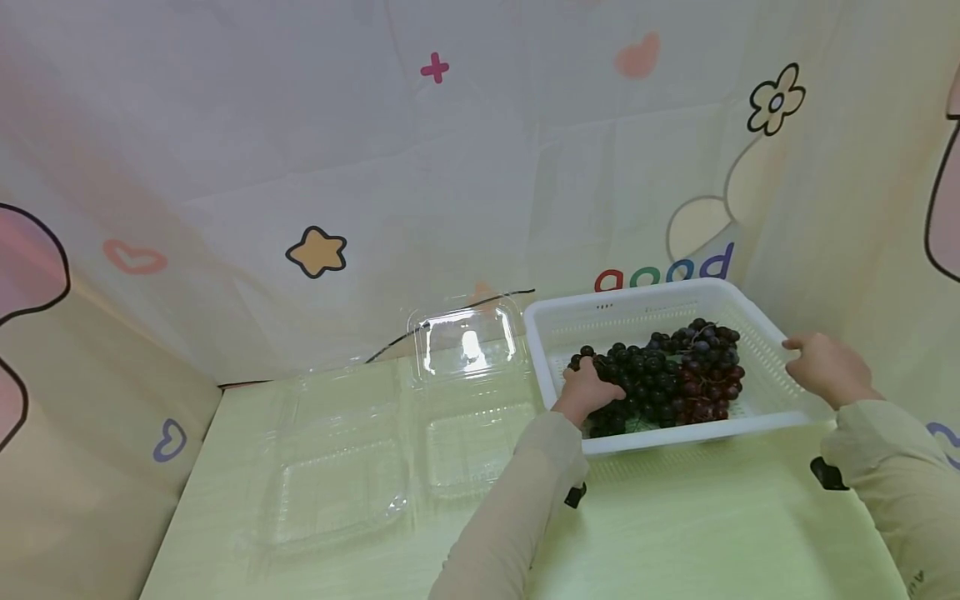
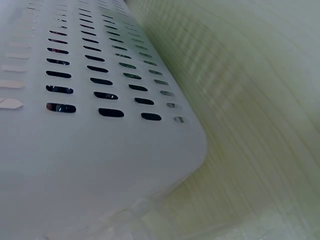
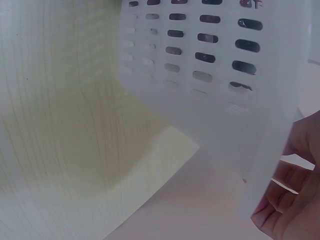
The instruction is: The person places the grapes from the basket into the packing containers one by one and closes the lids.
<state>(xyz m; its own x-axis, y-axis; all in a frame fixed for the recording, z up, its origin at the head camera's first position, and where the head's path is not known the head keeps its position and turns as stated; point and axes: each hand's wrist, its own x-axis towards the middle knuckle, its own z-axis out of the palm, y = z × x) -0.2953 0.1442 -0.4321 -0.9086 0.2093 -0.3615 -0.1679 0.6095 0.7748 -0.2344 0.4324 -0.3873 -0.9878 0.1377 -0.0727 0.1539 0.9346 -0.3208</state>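
Note:
A white perforated plastic basket (image 1: 697, 431) holds bunches of dark grapes (image 1: 648, 379) and some redder grapes (image 1: 708, 390) at its right side. Over the basket's left end my left hand (image 1: 588, 393) reaches in and touches the dark grapes, thumb toward the right; its fingertips are partly hidden among them, and I cannot tell whether they pinch any. The right hand (image 1: 831, 371) grips the basket's right rim. In the right wrist view, its fingers (image 3: 282, 197) curl beneath the rim. The left wrist view has only the basket's slotted wall (image 2: 100, 150), with dark fruit behind the slots.
Clear plastic clamshell boxes stand left of the basket: one (image 1: 341, 492) nearer the front left, another (image 1: 480, 450) beside the basket with its raised lid (image 1: 468, 342) against the printed curtain (image 1: 450, 183). The pale wood-grain table (image 1: 675, 533) ends at the curtain.

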